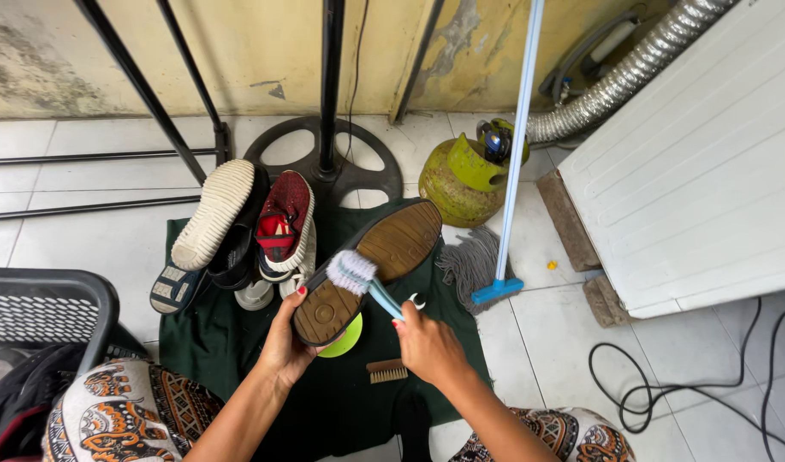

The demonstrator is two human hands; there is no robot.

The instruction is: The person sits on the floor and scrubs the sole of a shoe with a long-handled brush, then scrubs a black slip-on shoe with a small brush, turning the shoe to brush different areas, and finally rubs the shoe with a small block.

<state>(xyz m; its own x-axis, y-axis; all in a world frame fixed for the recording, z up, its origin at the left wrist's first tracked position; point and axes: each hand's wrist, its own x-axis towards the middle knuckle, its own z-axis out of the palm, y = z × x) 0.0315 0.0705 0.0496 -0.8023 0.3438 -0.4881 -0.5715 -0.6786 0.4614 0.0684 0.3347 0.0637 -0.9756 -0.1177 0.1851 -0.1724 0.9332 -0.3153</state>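
**Brush on a shoe sole above a green cloth**

The dark green cloth (213, 342) spread on the tiled floor serves as the landmark. Far to its right stands a large white appliance (701, 162), with a ribbed silver hose (632, 73) running from the wall above it. At the cloth's left edge is a dark mesh basket (41, 312). Behind the cloth's far edge sits a black round stand base (277, 145) with its pole, and just beyond its far right corner a green gas cylinder (457, 175). A mop (487, 265) with a pale blue handle rests on the floor at the cloth's right edge.

On the cloth's far left part a cluster of shoes (238, 231) stands propped, soles showing. Over the cloth's middle, the left hand (285, 338) grips the heel end of a brown-soled shoe (371, 269), fingers wrapped round it, sole turned up. The right hand (427, 342) is closed round the light blue handle of a brush (354, 274), whose white bristles press on the sole. A lime-green round object (345, 340) peeks from under the shoe, and a small wooden brush (386, 370) lies on the cloth between the hands.
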